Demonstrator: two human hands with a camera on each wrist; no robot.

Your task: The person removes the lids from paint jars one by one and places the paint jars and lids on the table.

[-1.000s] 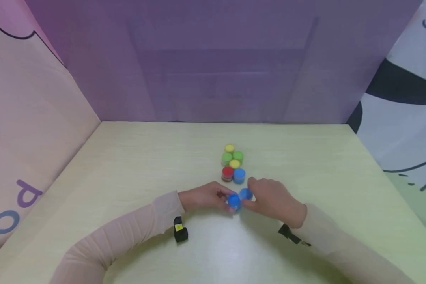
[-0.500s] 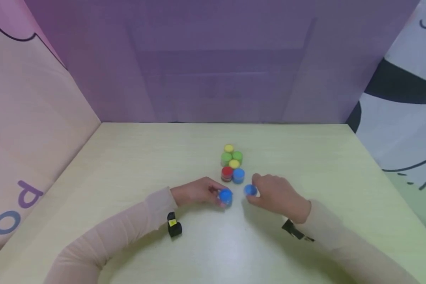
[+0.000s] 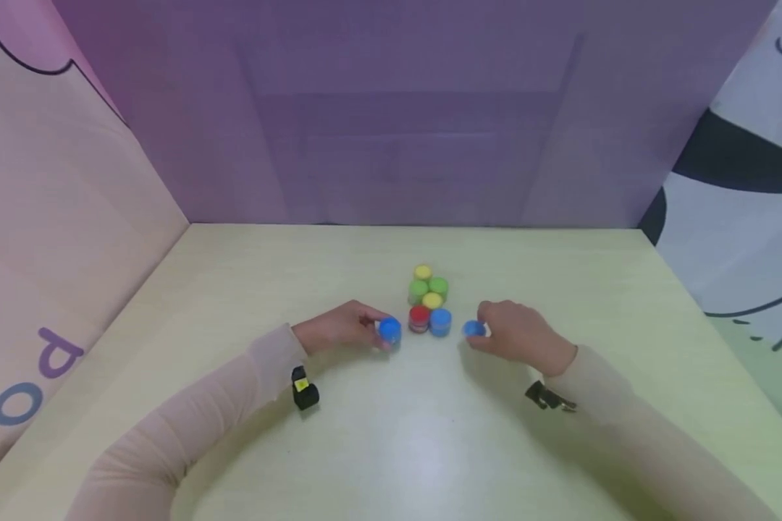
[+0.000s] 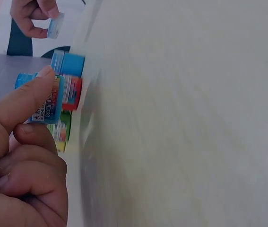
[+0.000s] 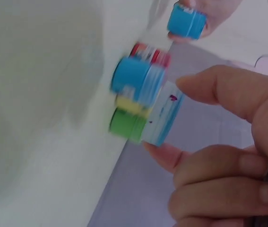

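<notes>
My left hand [image 3: 342, 329] pinches a small blue tub [image 3: 389, 331] between thumb and forefinger, left of the cluster. In the left wrist view a printed label wraps the side of this tub [image 4: 47, 109]. On the other side my right hand [image 3: 521, 329] holds a shallow blue lid [image 3: 474, 329], its hollow side showing in the head view. Thumb and a fingertip grip the lid [image 5: 164, 116] by its rim in the right wrist view. Between the hands stand a red tub [image 3: 419, 318] and a second blue tub [image 3: 440, 323], side by side.
Behind these two stand a yellow-topped tub [image 3: 432, 300], two green tubs [image 3: 418, 291] and another yellow-topped one [image 3: 423, 272], packed close on the pale table [image 3: 404, 449]. A purple panel [image 3: 404, 159] rises at the table's back edge, with printed panels on both sides.
The hands have drawn apart and moved away from the body: the left carries the tub leftward, the right carries the lid rightward. The tubs standing on the table have stayed put.
</notes>
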